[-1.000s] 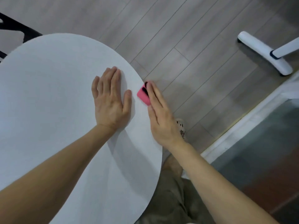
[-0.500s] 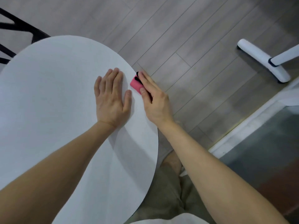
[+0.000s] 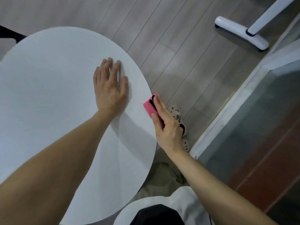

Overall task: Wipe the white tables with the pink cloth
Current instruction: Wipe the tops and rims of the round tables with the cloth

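The round table (image 3: 48, 95) is plain white, with no pattern. At its right edge the pink cloth (image 3: 148, 106) is bright pink with a black band across it. Beyond the table, the floor (image 3: 162, 30) is pale grey wood-grain planks with thin dark seams. Right of the table, a cream shoe (image 3: 176, 112) is dotted with dark holes. Farther right lie reddish-brown tiles (image 3: 267, 176). A white stand base (image 3: 235, 32) wears a dark blue collar. Below the table, the trousers (image 3: 164, 174) are olive.

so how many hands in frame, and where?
2. Left hand lies flat on the white table, toward its right side. Right hand is at the table's right edge, holding the pink cloth there.
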